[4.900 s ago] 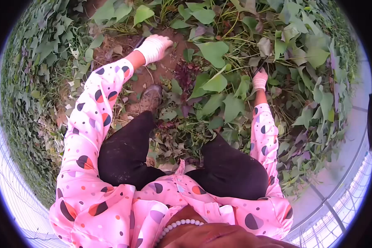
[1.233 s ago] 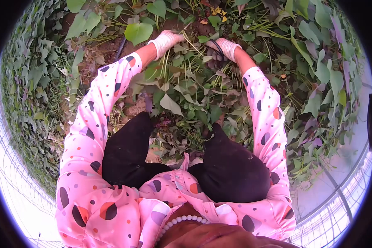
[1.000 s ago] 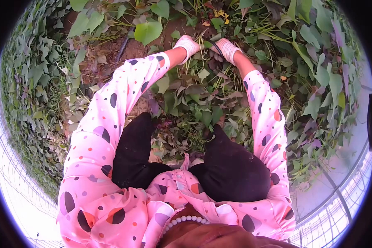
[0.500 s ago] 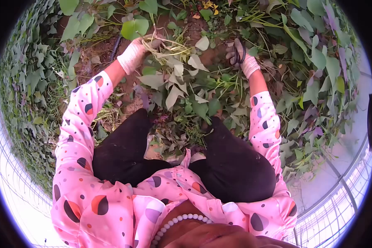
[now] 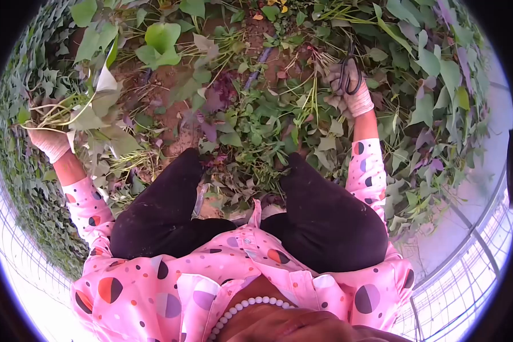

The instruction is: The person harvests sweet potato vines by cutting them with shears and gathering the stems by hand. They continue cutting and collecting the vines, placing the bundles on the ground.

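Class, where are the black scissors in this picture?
Head view, upper right: the scissors are in the gloved right hand, above the vines; the left hand holds a vine bundle far left.

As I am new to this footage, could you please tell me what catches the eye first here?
The pink spotted jacket fills the bottom. At far left the gloved left hand grips a bunch of leafy vines; at upper right the gloved right hand holds black scissors.

Leaves (image 5: 94, 111) cover the fingers of the left hand (image 5: 51, 145); the blades of the scissors (image 5: 348, 77) in the right hand (image 5: 354, 96) are too small to make out.
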Demonstrator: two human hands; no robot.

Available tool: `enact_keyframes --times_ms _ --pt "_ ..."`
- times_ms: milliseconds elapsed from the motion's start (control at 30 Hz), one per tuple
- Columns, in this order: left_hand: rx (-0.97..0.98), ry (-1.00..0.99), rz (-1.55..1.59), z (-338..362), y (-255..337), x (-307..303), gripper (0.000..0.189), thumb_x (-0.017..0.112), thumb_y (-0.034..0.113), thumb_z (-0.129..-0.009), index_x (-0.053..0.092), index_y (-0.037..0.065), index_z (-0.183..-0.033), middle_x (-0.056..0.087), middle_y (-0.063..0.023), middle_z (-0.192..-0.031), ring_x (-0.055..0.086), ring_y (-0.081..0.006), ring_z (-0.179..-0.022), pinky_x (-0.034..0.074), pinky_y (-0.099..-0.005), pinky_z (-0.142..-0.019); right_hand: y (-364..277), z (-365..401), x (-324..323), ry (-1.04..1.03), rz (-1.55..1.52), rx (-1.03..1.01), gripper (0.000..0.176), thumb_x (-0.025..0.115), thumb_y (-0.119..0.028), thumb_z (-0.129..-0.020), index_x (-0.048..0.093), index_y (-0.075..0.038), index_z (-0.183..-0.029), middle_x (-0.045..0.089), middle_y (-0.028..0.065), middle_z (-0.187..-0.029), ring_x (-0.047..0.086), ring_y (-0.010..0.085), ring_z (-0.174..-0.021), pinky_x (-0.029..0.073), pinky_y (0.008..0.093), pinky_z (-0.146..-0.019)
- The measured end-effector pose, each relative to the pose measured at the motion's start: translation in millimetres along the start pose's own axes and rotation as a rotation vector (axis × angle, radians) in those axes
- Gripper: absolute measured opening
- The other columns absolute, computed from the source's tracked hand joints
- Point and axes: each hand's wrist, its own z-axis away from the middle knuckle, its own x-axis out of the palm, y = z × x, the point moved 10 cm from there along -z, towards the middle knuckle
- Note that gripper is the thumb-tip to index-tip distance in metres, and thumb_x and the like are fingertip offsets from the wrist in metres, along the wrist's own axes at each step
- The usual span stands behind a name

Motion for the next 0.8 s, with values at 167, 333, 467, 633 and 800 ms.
enact_keyframes --times_ms 167,333,467,633,800 --pt "-0.424 -0.308 -0.114 38 -108 63 0.031 0.05 0.031 -0.096 0.061 0.005 -0.109 0.065 -0.0061 -0.099 0.062 -0.0204 -0.089 0.051 -0.0335 -0.081 -12 16 -40 0.053 -0.027 -0.154 0.057 0.051 -0.058 -0.091 0.062 -0.004 -0.104 0.063 0.0006 -0.076 0.051 0.0049 -0.055 0.037 0.0181 -0.048" --pt "-0.408 -0.781 -0.119 70 -155 123 0.042 0.055 0.032 -0.093 0.057 0.0 -0.119 0.065 -0.0115 -0.106 0.06 -0.0184 -0.101 0.045 -0.0327 -0.094 -8 30 -42 0.043 0.045 -0.115 0.053 0.058 -0.055 -0.089 0.062 -0.003 -0.103 0.062 0.0013 -0.074 0.052 0.0063 -0.054 0.04 0.0212 -0.045" --pt "-0.451 -0.888 -0.188 98 -159 142 0.053 0.062 0.041 -0.091 0.053 0.001 -0.124 0.063 -0.0078 -0.099 0.062 -0.0165 -0.087 0.049 -0.0312 -0.087 -5 28 -32 0.046 0.13 -0.078 0.047 0.061 -0.05 -0.088 0.065 -0.004 -0.099 0.062 0.0019 -0.071 0.053 0.0081 -0.051 0.046 0.0243 -0.046" --pt "-0.453 -0.958 -0.032 116 -157 161 0.05 0.06 0.039 -0.092 0.052 0.003 -0.125 0.061 -0.0007 -0.103 0.06 -0.0093 -0.087 0.051 -0.0251 -0.076 -19 3 -7 0.027 0.449 -0.145 0.041 0.059 -0.046 -0.091 0.066 -0.005 -0.091 0.061 -0.0001 -0.067 0.049 0.0062 -0.048 0.037 0.0219 -0.045" --pt "-0.534 -1.03 -0.181 131 -163 172 0.057 0.064 0.048 -0.085 0.057 0.002 -0.118 0.058 0.0005 -0.087 0.054 -0.0086 -0.075 0.047 -0.0235 -0.067 -50 -37 11 0.083 0.813 -0.251 0.053 0.056 -0.05 -0.089 0.066 0.002 -0.096 0.063 0.0128 -0.07 0.057 0.023 -0.06 0.047 0.0342 -0.062"
